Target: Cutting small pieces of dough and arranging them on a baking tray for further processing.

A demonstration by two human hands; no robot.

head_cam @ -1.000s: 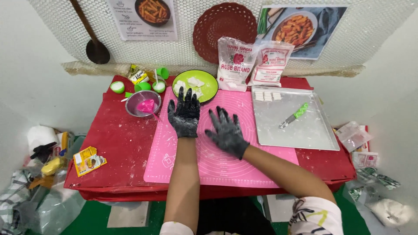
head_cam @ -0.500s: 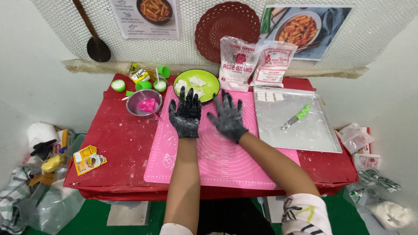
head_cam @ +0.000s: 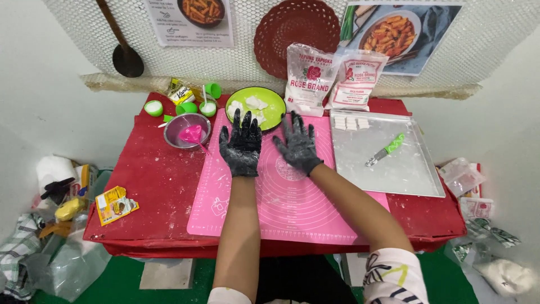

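Both my hands wear black gloves dusted with white flour. My left hand and my right hand hover side by side, fingers spread, over the far end of a pink silicone mat on the red table. Neither holds anything. Just beyond the fingertips sits a green plate with white dough pieces. To the left of my left hand stands a metal bowl holding a pink spatula.
A metal tray at right carries a green-handled knife and small white dough blocks. Two flour bags lean on the wall. Small green cups stand at back left. A yellow packet lies near the left edge.
My right hand moved forward and left across the mat until it sits level with my left hand. The left hand barely shifted.
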